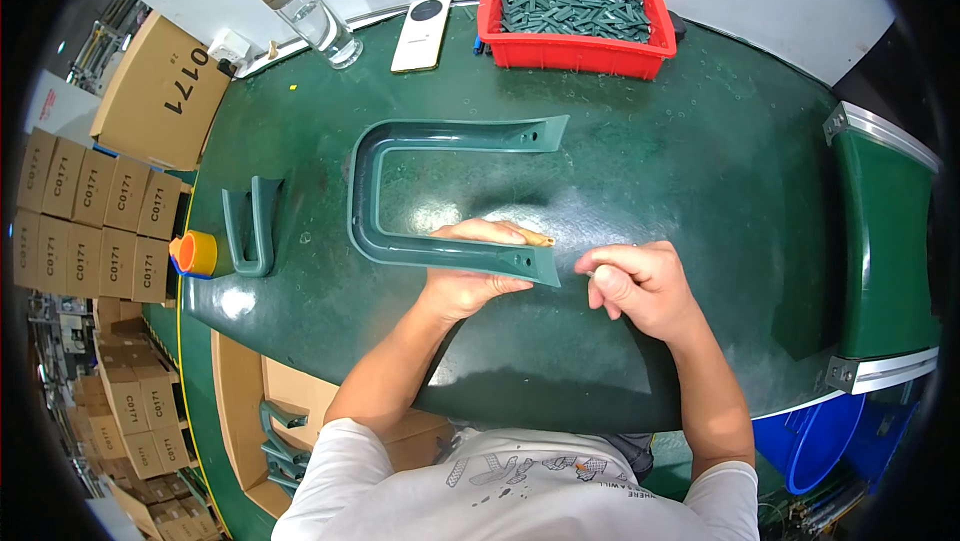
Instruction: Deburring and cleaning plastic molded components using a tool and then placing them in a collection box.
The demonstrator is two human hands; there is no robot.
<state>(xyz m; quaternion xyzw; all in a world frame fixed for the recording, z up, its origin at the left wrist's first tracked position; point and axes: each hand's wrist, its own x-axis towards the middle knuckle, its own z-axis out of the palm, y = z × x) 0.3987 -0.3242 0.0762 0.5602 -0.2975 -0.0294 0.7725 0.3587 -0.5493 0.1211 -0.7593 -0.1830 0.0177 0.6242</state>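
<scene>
A dark green U-shaped plastic channel piece [365, 186] lies above the table with its curve to the left and its two ends to the right. My left hand [465, 286] grips its nearer arm close to the end, thumb on the near side and fingers on the far side. A tan covering [538, 239] wraps one fingertip of that hand. Just right of this end, my right hand [645, 286] is closed in a pinch, apart from the channel piece. Whatever sits between its thumb and forefinger is too small to make out.
A red bin [585, 56] of small green pieces [575, 11] stands at the back, beside a phone [420, 36] and a glass bottle [325, 31]. Another green U-shaped piece [262, 231] and an orange tape roll [198, 253] lie left. An open carton [240, 421] holds more pieces.
</scene>
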